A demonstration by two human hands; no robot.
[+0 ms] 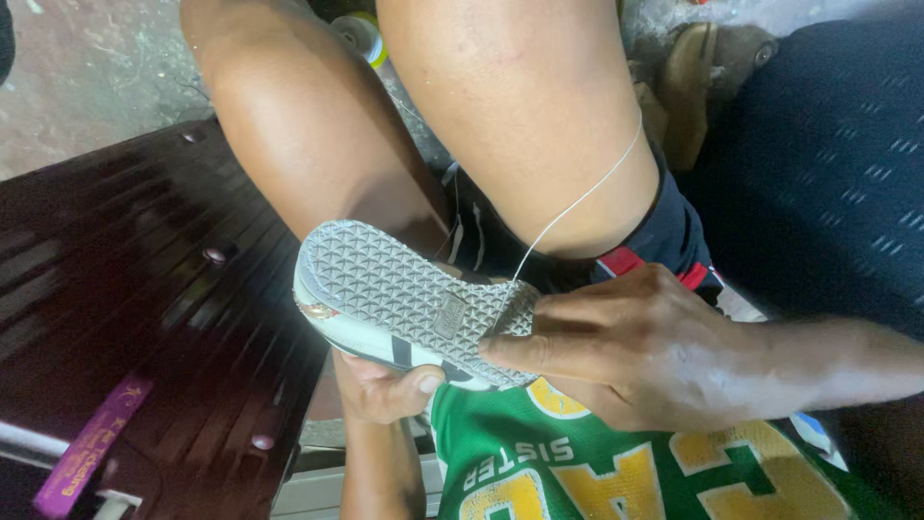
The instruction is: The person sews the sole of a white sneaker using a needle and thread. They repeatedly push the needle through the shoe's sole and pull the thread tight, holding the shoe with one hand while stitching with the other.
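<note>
While our left hand (pixel 385 390) holds the shoe (pixel 404 303) from below, sole up over our knees, our right hand (pixel 626 351) closes its fingers (pixel 525 351) on the heel end, where a white thread (pixel 577 197) comes out.

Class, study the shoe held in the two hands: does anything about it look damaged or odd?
A white thread runs taut from the sole edge of the shoe, near the right hand. No tear shows.
</note>
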